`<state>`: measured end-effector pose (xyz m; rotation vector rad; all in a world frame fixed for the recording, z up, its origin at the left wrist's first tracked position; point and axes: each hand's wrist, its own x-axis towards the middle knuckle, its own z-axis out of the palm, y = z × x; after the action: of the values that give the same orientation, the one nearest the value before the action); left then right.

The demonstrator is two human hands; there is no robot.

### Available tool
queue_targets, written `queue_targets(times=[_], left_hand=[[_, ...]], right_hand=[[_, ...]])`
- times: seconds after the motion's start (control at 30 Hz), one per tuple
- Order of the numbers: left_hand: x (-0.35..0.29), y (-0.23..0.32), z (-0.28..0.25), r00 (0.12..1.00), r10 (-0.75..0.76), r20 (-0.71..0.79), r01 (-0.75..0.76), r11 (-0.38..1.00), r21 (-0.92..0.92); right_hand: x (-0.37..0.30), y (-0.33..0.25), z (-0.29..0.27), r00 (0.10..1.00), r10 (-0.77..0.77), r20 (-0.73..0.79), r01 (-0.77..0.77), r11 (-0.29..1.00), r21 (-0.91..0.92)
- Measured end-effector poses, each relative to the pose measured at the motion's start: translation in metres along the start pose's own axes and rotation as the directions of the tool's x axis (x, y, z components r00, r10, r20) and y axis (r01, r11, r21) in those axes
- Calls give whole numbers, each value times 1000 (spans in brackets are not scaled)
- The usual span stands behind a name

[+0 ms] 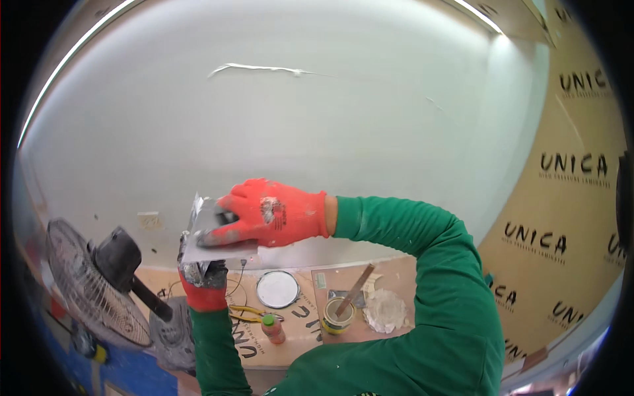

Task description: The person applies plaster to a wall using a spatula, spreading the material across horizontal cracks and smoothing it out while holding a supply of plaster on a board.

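My right hand [274,214], in an orange-red glove with grey smears, is closed on a flat grey plastering trowel [221,249]. The trowel is held away from the wall, over my left hand. Gloved alike, my left hand [205,287] is closed just below the trowel around a shiny, putty-smeared metal tool [183,247]. Most of that tool is hidden behind the trowel, so its kind does not show. Ahead stands a pale wall [330,132] with a ragged streak of white putty [261,67] high on it.
A pedestal fan [115,261] stands at left. Along the board-covered surface are a round white lid [278,290], yellow-handled pliers [244,313], a green-capped bottle [272,329], a tin [338,318] with a stick [354,290], and a white putty heap [386,311]. Brown printed sheets [561,198] cover the right side.
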<state>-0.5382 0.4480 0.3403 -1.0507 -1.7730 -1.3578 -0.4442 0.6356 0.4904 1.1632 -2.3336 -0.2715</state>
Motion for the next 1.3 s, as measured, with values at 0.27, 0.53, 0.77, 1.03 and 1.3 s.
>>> queue_targets(times=[0.27,0.53,0.77,1.03,1.3], left_hand=[[9,16,21,849,-518,106,275,262,-925],[3,46,80,978,-210,0,189,880,-435],[-25,25,71,988,-134,71,148,954,-261],[-39,4,61,791,-553,262,453,241,-859],[-73,-33,8,970,-244,-2,239,952,-190]], right_hand=[[-272,99,-67,734,458,-501,-679,469,-565],[-483,177,-181,-289,708,-645,-906,-419,-54],[-428,211,-132,-213,652,-727,-954,-299,12],[-197,208,-69,291,662,-691,-928,22,-371],[-11,224,-14,406,774,-487,-892,219,-395]])
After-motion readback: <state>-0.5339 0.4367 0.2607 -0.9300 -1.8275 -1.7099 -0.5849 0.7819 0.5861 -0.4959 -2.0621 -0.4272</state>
